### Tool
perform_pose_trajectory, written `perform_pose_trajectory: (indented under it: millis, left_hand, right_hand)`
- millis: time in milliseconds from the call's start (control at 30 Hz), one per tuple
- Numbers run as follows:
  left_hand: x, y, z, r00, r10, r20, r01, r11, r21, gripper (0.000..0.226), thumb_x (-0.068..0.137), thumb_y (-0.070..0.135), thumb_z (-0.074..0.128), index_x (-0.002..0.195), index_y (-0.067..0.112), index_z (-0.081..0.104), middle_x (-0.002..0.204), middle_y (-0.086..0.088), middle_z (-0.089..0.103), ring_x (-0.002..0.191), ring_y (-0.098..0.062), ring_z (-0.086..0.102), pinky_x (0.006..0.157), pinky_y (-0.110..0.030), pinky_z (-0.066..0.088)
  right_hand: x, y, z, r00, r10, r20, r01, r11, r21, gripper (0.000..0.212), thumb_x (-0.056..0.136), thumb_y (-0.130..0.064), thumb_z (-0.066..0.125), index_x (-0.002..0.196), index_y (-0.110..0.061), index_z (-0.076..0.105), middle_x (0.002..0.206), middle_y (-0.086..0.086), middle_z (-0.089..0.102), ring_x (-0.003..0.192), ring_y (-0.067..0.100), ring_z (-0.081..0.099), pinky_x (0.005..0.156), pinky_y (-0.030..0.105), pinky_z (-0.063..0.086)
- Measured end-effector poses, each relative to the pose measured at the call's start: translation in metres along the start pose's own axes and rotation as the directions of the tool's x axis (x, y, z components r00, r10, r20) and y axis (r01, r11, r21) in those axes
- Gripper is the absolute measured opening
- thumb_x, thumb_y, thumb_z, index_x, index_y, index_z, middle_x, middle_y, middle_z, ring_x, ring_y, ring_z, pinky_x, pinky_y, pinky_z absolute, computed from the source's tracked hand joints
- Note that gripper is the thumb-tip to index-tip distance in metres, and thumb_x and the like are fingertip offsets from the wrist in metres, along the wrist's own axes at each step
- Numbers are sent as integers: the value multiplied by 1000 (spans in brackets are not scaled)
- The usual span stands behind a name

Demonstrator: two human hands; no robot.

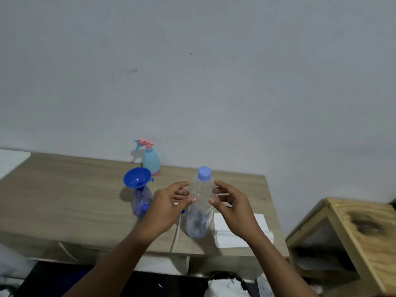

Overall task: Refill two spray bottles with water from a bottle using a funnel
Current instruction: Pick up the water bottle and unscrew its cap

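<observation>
Head view: dim, flat, cool-grey indoor light, no glare. Soft shadows fall toward 9 o'clock from the funnel [137, 178] and pink-topped spray bottle [150, 157] onto the table [64, 189] and wall [192, 71]. Overall softness; motion blur strongest at 3–4 o'clock. Wide-angle bending tilts edges toward the corners.

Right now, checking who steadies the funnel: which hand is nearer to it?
Left. The left hand is just right of the funnel; the right hand is beyond the water bottle.
</observation>
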State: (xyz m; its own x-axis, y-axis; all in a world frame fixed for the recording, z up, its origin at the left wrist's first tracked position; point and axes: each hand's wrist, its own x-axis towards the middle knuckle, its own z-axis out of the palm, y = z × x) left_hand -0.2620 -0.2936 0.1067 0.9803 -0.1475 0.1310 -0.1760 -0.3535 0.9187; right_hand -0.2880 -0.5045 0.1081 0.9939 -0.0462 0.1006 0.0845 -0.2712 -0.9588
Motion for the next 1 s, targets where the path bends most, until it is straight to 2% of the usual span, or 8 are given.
perform_pose_trajectory:
  millis: [133, 267, 400, 533, 667, 800, 933, 1000]
  left_hand:
    - [-5, -2, -8, 996, 92, 12, -92, 972, 214, 57, 76, 37, 82, 126, 33, 56, 116, 18, 61, 103, -3, 61, 86, -29, 56]
    - [-2, 2, -13, 985, 161, 62, -171, 961, 215, 62, 76, 38, 82, 129, 36, 49, 130, 24, 52, 119, 1, 53, 96, -28, 52]
    - [3, 4, -10, 981, 185, 58, -192, 964, 184, 59, 77, 38, 81, 126, 38, 48, 134, 23, 52, 122, 2, 52, 102, -27, 49]
    - [6, 5, -8, 982, 181, 56, -187, 972, 140, 58, 78, 35, 81, 125, 41, 48, 129, 20, 57, 120, -2, 56, 101, -30, 52]
    - [5, 5, -8, 976, 219, 13, -219, 968, 122, 59, 76, 32, 83, 124, 39, 51, 120, 28, 58, 112, 3, 60, 95, -24, 55]
    - [7, 1, -7, 973, 232, 4, -231, 969, 91, 56, 76, 32, 84, 126, 31, 58, 126, 22, 61, 113, 1, 61, 95, -24, 55]
    - [10, 0, -8, 966, 260, 9, -259, 960, 102, 55, 75, 32, 84, 124, 34, 58, 126, 20, 62, 113, 1, 62, 94, -24, 55]
    - [11, -1, -10, 963, 269, 3, -268, 958, 98, 55, 75, 32, 84, 123, 36, 57, 126, 20, 63, 113, 0, 62, 94, -24, 55]
  right_hand:
    - [-4, -9, 0, 998, -10, 58, 13, 999, -44, 49, 86, -14, 77, 128, -30, 58, 109, -11, 68, 92, 3, 69, 78, 15, 53]
    - [2, -26, 0, 999, -41, 12, 42, 992, -115, 37, 87, -22, 76, 122, -24, 65, 104, -13, 69, 91, -3, 66, 74, 12, 51]
    - [14, -50, 5, 989, -131, -66, 117, 977, -181, 21, 86, -34, 74, 106, -31, 68, 105, -16, 69, 93, 2, 65, 74, 23, 54]
    - [27, -71, 14, 982, -169, -84, 154, 975, -158, 28, 79, -37, 81, 100, -21, 70, 92, -9, 71, 79, 6, 65, 67, 17, 52]
    - [35, -72, 22, 982, -135, -128, 117, 983, -140, 28, 74, -32, 86, 89, -18, 67, 82, 1, 69, 67, 8, 57, 64, 16, 49]
    - [40, -66, 20, 983, -176, -49, 163, 968, -193, 23, 82, -35, 79, 86, -17, 65, 80, 2, 66, 69, 18, 59, 65, 27, 51]
    - [45, -67, 15, 974, -213, 75, 226, 929, -294, 19, 91, -37, 68, 94, -18, 62, 88, 0, 62, 73, 12, 56, 65, 17, 47]
    - [46, -66, 14, 961, -240, 138, 272, 910, -312, 16, 95, -36, 62, 101, -20, 61, 95, -1, 59, 77, 10, 56, 69, 16, 46]
